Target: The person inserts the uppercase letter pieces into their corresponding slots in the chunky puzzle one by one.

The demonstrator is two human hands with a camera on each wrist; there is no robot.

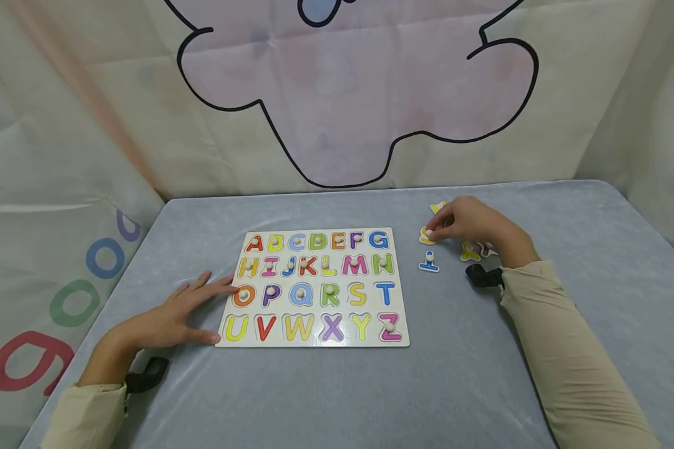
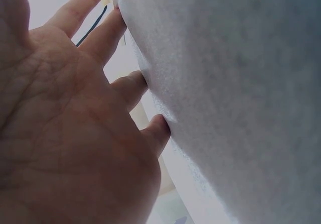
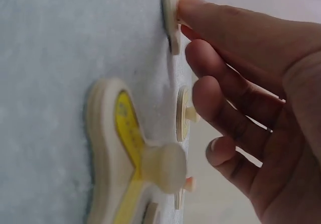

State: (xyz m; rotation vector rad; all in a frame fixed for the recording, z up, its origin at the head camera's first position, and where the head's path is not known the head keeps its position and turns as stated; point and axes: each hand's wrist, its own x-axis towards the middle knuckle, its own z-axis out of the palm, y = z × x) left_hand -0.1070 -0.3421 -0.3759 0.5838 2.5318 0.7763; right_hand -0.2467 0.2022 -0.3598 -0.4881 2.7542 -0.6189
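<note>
A white alphabet puzzle board (image 1: 312, 249) lies on the table, many of its letters bearing small knobs. My left hand (image 1: 160, 318) rests at its left edge, fingers spread and thumb at the near-left corner; the left wrist view shows the palm (image 2: 65, 113). Beyond the board's right side, my right hand (image 1: 474, 226) pinches a yellow letter puzzle piece (image 1: 425, 237) between thumb and index finger. In the right wrist view this piece (image 3: 171, 20) appears edge-on at the top, its letter hidden. A blue T piece (image 1: 429, 264) lies just nearer me.
A yellow Y piece (image 1: 469, 252) lies under the right wrist, beside a partly hidden piece (image 1: 487, 249). Another yellow piece (image 1: 437, 206) lies beyond the right hand. A grey cloth (image 1: 314, 399) covers the table, with a printed curtain (image 1: 337, 93) behind its far edge.
</note>
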